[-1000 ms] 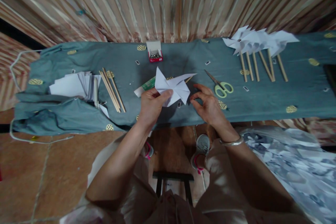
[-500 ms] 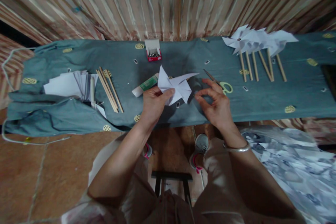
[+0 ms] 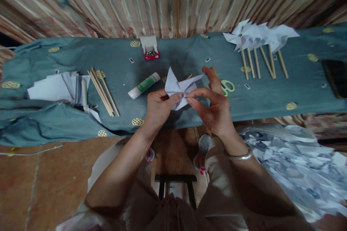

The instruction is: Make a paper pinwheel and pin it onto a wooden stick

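My left hand pinches a folded white paper pinwheel above the front of the teal cloth. My right hand has its thumb and forefinger pressed together at the pinwheel's centre; whether a pin is between them I cannot make out. A wooden stick tip pokes out behind the paper. A glue stick lies just left of it. Green-handled scissors lie partly behind my right hand.
A red box of pins stands open at the back. Several wooden sticks and a pile of white paper lie at the left. Finished pinwheels on sticks lie at the right. A dark phone sits at the far right.
My right hand moved left from near the scissors and now pinches at the pinwheel's centre. The view shifted, so the glue stick now shows fully.
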